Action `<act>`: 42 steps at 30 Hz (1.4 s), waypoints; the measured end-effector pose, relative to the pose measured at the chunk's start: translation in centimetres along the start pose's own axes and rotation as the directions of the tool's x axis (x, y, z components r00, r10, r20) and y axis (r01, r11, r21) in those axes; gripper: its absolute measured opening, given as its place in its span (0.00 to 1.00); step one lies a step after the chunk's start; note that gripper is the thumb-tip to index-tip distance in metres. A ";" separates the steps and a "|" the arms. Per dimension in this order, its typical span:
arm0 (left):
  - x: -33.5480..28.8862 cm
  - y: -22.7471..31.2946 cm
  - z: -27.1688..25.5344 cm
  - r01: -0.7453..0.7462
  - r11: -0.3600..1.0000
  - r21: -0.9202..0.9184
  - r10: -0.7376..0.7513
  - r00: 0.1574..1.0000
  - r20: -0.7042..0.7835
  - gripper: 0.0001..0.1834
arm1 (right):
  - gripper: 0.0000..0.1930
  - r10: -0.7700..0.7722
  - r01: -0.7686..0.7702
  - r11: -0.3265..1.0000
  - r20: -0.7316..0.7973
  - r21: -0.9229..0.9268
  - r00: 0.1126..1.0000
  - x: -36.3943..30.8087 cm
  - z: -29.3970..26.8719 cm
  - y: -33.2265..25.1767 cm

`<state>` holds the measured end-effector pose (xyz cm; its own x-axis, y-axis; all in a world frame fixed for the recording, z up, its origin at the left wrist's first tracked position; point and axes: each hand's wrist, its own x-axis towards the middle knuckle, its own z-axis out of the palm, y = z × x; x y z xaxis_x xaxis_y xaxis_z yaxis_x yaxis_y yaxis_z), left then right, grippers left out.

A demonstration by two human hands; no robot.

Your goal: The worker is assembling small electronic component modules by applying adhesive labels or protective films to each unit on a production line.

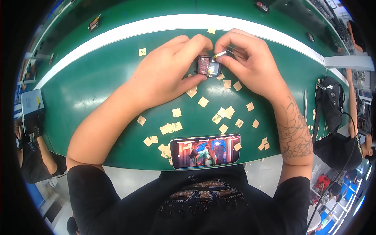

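Note:
Near the far side of the green work table, my left hand grips a small black square device housing between thumb and fingers. A red circuit board shows in its left half, and a grey, shiny part fills the right. My right hand is closed at the housing's upper right, thumb and forefinger pinching a short thin white stick with a yellow end. The stick's yellow end meets the housing's upper edge; whether it is fixed to anything inside I cannot tell.
Several small cream paper squares lie scattered on the green table. A phone playing a video lies at the near edge. A white rail borders the far side, with small devices beyond it. A black bag sits at right.

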<state>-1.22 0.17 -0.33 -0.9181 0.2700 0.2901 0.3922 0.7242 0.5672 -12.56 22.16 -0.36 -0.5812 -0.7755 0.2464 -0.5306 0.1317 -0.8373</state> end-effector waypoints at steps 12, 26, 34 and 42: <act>0.2 -0.3 -0.3 -0.128 0.988 0.086 0.131 0.991 -0.031 0.23 | 0.06 0.073 -0.086 0.991 0.121 0.103 0.990 -0.7 -1.4 -0.6; 0.4 0.0 -0.7 -0.096 0.992 0.081 0.095 0.995 0.010 0.23 | 0.08 0.240 -0.251 0.965 0.139 0.073 0.961 -0.8 -1.6 -0.7; 0.2 -0.2 -0.5 -0.152 0.982 0.115 0.150 0.988 0.023 0.19 | 0.09 0.242 -0.262 0.961 0.190 0.089 0.952 -1.1 -2.7 -1.2; 0.2 0.1 -0.5 -0.219 0.928 0.300 0.214 0.976 0.047 0.17 | 0.07 0.064 -0.037 0.937 0.068 -0.346 0.996 -0.5 -1.5 -3.2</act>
<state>-1.37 -0.02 0.14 -0.8143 0.4487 0.3681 0.5478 0.8038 0.2319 -11.54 23.10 2.92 -0.5706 -0.8058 0.1583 -0.6898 0.3657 -0.6248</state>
